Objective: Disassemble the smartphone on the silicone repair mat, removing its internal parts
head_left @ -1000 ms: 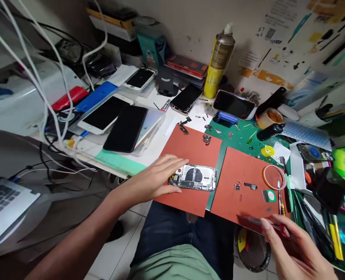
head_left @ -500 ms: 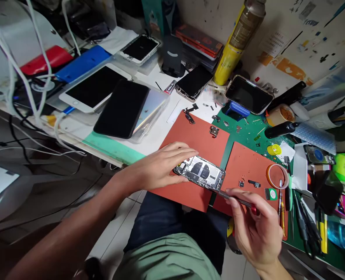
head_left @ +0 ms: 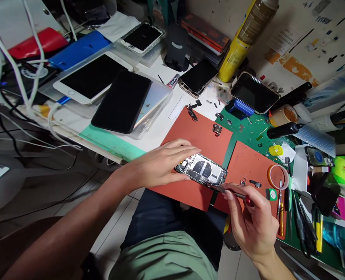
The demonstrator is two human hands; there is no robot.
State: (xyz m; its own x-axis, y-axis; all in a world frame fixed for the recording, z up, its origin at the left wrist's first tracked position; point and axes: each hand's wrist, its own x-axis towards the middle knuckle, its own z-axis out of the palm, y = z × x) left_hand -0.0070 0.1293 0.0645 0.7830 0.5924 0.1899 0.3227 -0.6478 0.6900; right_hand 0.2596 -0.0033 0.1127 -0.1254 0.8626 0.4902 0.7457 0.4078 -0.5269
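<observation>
An opened phone [head_left: 209, 174], its inner parts bare, lies on the left reddish-brown mat [head_left: 190, 198]. Around its left end my left hand [head_left: 163, 163] is closed, thumb on the near edge and fingers over the far one. My right hand [head_left: 252, 221] pinches a slim screwdriver [head_left: 233, 193] with a ridged grey shaft and a red end. Its tip is at the phone's near edge, toward the right end; the exact contact is too small to make out. Small phone parts [head_left: 255, 183] lie beyond my right hand on the second mat [head_left: 244, 163].
Phones [head_left: 121, 101] and a tablet-like white device [head_left: 91, 77] lie at the left back. A yellow spray can [head_left: 236, 50] stands near the wall. A tape roll [head_left: 277, 177], gold-handled tools [head_left: 281, 217] and pliers-like black handles [head_left: 303, 221] lie at the right.
The screwdriver's tip has shifted slightly along the phone's near edge, and my right hand has moved a little up. The camera view has turned slightly. My left hand keeps its hold.
</observation>
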